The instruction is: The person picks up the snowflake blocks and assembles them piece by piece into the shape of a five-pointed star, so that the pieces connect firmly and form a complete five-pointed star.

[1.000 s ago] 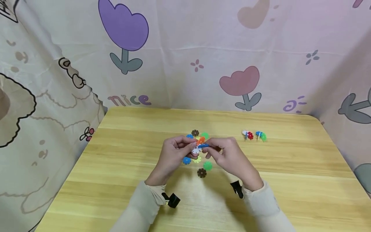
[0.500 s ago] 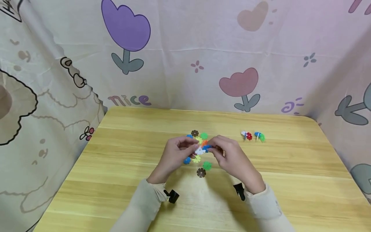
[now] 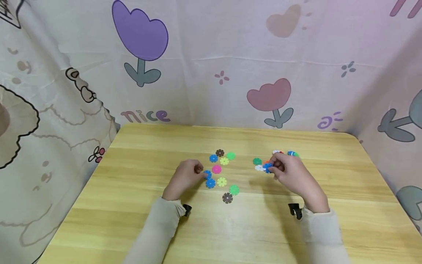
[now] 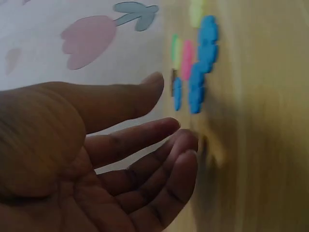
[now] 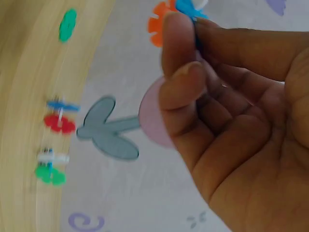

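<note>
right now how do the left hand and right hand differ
The left hand holds nothing, fingers relaxed beside the loose blue plastic snowflake discs; the right hand pinches a joined white, blue and orange disc cluster. The left sits by the pile, the right further right. Both wear beige sleeves.

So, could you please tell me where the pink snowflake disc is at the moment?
In the head view, the pink snowflake disc lies flat on the table near the middle, just right of the left hand, between the yellow disc and blue disc.
</note>
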Motion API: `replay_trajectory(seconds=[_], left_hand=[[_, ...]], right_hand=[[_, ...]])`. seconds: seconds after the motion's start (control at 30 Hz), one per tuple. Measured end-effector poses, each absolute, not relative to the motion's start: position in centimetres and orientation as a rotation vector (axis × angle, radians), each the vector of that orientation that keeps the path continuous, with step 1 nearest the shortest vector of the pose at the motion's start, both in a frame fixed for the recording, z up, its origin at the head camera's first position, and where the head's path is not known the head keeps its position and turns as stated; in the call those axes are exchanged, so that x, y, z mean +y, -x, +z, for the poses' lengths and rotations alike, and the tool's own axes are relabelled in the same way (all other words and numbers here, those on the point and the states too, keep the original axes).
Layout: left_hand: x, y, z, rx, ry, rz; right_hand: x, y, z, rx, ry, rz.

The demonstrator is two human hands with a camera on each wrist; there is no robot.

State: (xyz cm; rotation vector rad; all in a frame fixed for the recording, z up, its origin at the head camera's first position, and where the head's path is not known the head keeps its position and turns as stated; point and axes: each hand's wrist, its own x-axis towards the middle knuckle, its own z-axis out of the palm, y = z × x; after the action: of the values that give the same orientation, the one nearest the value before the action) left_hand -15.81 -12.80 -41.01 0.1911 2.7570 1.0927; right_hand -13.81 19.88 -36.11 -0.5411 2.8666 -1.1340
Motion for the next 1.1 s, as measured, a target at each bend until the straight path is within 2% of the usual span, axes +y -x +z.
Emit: replay_trajectory(seconds=[0.27, 0.7, 1.1], left_hand=[[-11.8, 16.2, -41.8, 2.816, -0.116, 1.016], [-11.5, 16.4, -41.8, 2.736, -0.116, 1.101], [-11.9, 16.8, -40.5, 2.756, -0.175, 1.243]], right_hand=[[22.2, 14.4, -36.3, 2.866, 0.375, -0.969], [24.0, 15.2, -38.5, 2.89, 0.312, -0.853], [23.1, 14.7, -39.6, 2.732, 0.029, -0.847]])
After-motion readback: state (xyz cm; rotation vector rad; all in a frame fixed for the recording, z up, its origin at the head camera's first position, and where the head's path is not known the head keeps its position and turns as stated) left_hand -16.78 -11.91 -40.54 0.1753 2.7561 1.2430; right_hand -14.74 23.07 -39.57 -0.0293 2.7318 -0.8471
